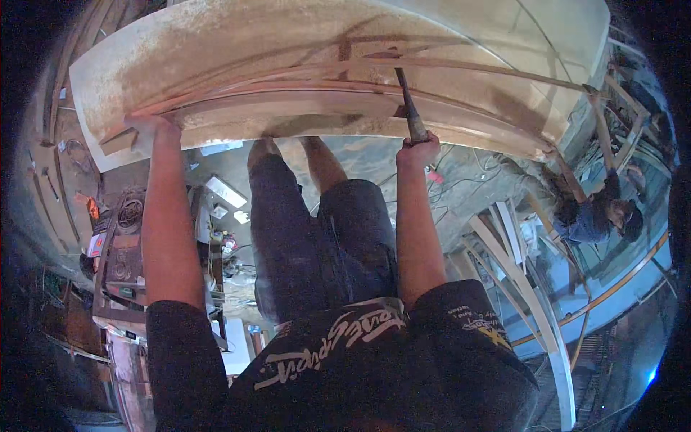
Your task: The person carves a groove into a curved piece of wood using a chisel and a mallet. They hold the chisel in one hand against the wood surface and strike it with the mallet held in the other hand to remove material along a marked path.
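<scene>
A large pale sheet (pixel 237 36), dusted with brown, spreads before me with long curved wooden strips (pixel 288 90) along it. At the strips' left end, my left hand (pixel 155 124) grips the wood; its fingers are partly blurred. My right hand (pixel 419 150) is wrapped around the lower end of the handle of a hammer (pixel 407 97). The hammer points away from me, its dark head over the strips near the middle of the sheet. On the right, a co-worker (pixel 604 212) reaches both arms to the sheet and the far end of a strip.
Several long boards (pixel 515 259) lean in a pile at the right, below the co-worker. To the left stands a dark cabinet-like box (pixel 122 245) with a coil on top. White scraps (pixel 225 192) and cables lie on the floor around my legs.
</scene>
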`<state>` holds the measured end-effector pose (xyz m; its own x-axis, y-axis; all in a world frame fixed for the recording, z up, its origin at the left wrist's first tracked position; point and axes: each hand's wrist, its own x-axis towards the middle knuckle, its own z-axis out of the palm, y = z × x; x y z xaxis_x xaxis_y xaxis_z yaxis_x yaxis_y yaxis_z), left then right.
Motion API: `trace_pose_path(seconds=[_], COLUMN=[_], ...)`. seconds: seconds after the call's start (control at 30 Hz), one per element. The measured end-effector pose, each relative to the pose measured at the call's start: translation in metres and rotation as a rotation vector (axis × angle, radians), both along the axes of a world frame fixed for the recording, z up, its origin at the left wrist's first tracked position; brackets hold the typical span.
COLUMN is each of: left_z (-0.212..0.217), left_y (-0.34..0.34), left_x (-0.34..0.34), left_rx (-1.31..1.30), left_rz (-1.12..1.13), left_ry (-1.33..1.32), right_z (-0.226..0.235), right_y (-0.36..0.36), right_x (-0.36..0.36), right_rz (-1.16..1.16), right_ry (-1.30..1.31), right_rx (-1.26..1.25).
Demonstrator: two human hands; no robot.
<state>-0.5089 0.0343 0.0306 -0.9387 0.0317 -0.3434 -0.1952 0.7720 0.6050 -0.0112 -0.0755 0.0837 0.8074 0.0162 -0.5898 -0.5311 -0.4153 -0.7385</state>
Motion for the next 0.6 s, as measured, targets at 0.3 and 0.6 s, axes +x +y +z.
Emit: trace_pose_path(seconds=[0.3,0.6], left_z=[0.008,0.014], left_y=[-0.005,-0.009], left_x=[0.002,-0.001], left_rx=[-0.067,-0.225], left_rz=[0.054,0.082], left_ry=[0.008,-0.033], right_z=[-0.029,-0.052], right_y=[-0.008,-0.019], right_x=[0.02,0.031], right_rz=[0.101,0.147], right_ry=[0.039,-0.123], right_rx=[-0.112,-0.113])
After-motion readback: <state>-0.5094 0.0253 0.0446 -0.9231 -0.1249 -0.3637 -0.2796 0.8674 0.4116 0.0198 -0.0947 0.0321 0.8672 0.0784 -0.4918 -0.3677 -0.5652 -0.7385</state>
